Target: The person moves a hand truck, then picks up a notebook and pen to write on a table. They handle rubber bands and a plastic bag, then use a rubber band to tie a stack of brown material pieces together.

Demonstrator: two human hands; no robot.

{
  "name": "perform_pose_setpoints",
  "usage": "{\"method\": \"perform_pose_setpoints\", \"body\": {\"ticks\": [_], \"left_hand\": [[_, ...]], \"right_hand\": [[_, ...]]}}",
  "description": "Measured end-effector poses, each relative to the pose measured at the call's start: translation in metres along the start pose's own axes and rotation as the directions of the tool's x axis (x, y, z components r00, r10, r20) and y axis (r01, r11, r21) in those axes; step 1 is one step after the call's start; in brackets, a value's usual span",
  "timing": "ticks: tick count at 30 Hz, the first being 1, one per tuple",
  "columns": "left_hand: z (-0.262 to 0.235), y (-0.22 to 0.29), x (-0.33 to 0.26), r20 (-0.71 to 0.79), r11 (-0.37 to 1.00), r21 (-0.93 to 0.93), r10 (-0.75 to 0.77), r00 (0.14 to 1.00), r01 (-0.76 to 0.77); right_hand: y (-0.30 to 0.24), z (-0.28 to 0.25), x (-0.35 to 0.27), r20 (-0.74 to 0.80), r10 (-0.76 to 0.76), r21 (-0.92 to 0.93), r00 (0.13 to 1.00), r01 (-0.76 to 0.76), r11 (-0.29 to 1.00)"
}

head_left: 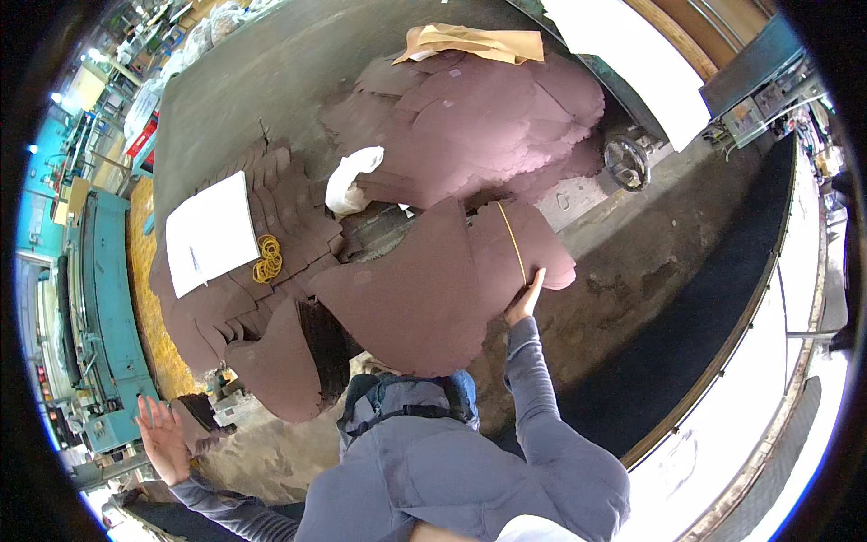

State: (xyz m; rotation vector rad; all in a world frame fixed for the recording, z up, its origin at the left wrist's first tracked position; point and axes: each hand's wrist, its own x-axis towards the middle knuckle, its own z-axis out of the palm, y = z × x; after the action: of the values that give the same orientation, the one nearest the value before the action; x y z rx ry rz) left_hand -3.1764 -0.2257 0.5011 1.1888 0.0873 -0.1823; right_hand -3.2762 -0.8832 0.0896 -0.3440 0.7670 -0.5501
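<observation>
My right hand grips the near edge of a bundle of flat brown cut pieces, thumb on top and fingers hidden beneath. A yellow rubber band runs across the bundle. Beside it, a broad brown cut piece lies in front of my body. Off to the lower left, away from the pieces, my left hand is open with its fingers spread and nothing in it. On the overlapping brown stacks at left rest a white paper sheet and a small pile of yellow rubber bands.
A large heap of brown pieces covers the far part of the table, with tan paper on top. A crumpled white wrap sits mid-table. A handwheel juts out at right. Teal machinery stands left.
</observation>
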Motion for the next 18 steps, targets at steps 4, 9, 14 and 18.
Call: {"method": "perform_pose_setpoints", "body": {"ticks": [4,9,14,18], "left_hand": [[0.000,-0.021,-0.016,-0.197,0.992,-0.121,0.002,0.980,-0.027],[-0.025,-0.042,-0.031,0.033,0.990,-0.138,0.022,0.999,-0.017],[-0.042,-0.074,-0.060,-0.420,0.969,-0.216,0.016,0.907,-0.118],[-0.058,-0.118,-0.057,-0.481,0.999,-0.048,-0.026,0.876,0.003]], "right_hand": [[0.006,0.001,-0.017,-0.080,-0.061,0.100,0.995,0.069,0.993],[0.008,-0.018,0.013,-0.350,0.081,0.220,0.933,-0.003,0.976],[0.016,-0.033,0.035,-0.465,-0.013,-0.104,0.885,-0.040,0.994],[0.006,-0.017,0.012,-0.473,-0.113,-0.045,0.874,0.104,0.994]]}}
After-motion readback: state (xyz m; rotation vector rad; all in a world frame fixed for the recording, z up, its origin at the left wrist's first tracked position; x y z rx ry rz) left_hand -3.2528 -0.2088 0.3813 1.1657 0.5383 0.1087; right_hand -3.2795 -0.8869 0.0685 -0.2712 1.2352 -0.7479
